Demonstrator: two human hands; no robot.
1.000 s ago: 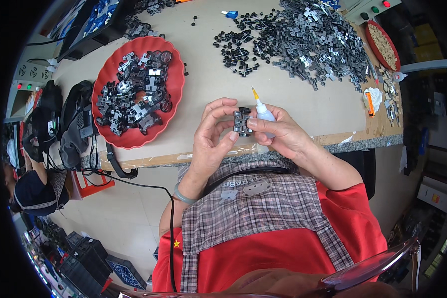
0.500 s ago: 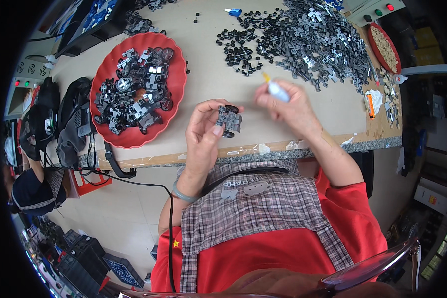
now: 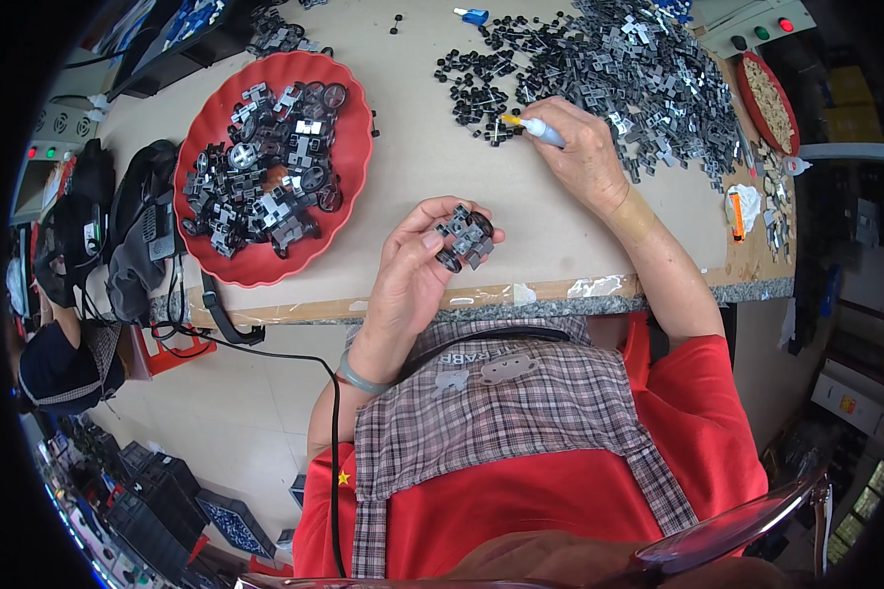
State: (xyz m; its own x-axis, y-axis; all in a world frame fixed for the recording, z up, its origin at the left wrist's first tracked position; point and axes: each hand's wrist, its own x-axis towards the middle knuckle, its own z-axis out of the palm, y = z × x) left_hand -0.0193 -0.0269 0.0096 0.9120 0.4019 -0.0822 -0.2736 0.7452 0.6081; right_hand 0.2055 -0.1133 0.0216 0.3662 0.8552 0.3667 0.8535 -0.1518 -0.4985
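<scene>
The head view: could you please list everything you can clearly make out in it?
Wheeled piece: one, grey and black, left hand
Bottle: one, white, yellow tip, right hand
Table: one, beige, centre
Tray: one, red, table's left
Tray pieces: many, black and grey, in tray
Small parts: many, grey, heaped upper right
Wheel pairs: many, black, left of heap
Dish: one, red, far right
Bits: many, tan, in dish
Bin: one, black, upper left
Button boxes: two, pale, either side
Cables: several, black, left
Co-worker: one, dark top, left edge
Apron: one, plaid, lower centre
Shirt: one, red, lower centre
Left hand: one, bare, centre
Right hand: one, bare, right of centre
</scene>
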